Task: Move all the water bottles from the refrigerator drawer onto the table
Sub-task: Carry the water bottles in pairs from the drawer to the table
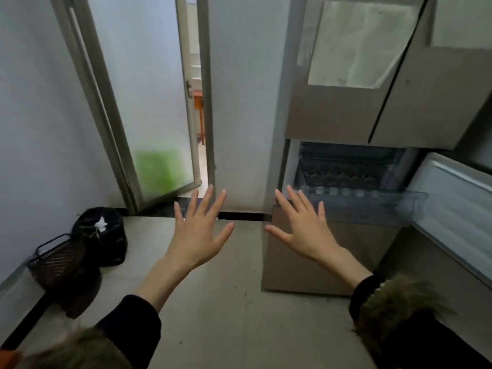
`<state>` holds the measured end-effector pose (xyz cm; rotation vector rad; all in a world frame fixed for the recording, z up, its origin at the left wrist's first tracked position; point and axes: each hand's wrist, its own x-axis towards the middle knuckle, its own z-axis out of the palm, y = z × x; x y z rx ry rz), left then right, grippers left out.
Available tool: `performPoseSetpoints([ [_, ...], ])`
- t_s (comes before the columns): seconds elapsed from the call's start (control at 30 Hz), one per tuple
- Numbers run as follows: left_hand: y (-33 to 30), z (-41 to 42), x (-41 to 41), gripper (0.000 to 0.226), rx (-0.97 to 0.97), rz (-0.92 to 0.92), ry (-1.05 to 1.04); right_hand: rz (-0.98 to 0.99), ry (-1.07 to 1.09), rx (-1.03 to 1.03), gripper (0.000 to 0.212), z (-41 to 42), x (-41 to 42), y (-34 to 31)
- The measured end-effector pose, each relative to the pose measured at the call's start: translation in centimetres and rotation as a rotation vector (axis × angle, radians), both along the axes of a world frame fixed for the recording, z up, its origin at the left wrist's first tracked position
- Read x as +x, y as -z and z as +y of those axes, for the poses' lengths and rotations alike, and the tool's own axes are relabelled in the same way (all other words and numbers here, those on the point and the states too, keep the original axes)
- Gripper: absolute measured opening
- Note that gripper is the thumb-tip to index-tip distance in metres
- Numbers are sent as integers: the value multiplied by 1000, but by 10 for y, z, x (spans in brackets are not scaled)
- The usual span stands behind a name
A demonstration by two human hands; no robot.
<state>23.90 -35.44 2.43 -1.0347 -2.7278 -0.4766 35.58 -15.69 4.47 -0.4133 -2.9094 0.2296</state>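
We hold the left hand and right hand empty, fingers spread. The bottles stand in the open drawer. Risk: a wet bottle may slip from a 1-handed grip.

Black bin, dark basket beside frosted door

bare hands, black sleeves pushed up the forearms, with shaggy olive-brown fur trim at the cuffs.
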Motion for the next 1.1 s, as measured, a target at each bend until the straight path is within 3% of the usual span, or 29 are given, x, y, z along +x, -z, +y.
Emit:
performPoseSetpoints([
  [0.33, 28, 191, -36, 70, -31, -86, 152, -65, 254, -47, 80, 167, -10, 21],
  [0.67, 45, 346, -64, 70, -117, -150, 293, -67, 329, -152, 73, 302, -34, 40],
  [0.93, 67, 460, -91, 58, -96, -270, 206, -123, 224, -253, 67, 414, -68, 65],
  [1.1, 83, 528, -107, 55, 52, -499, 64, -198, 119, -302, 65, 470, -96, 82],
])
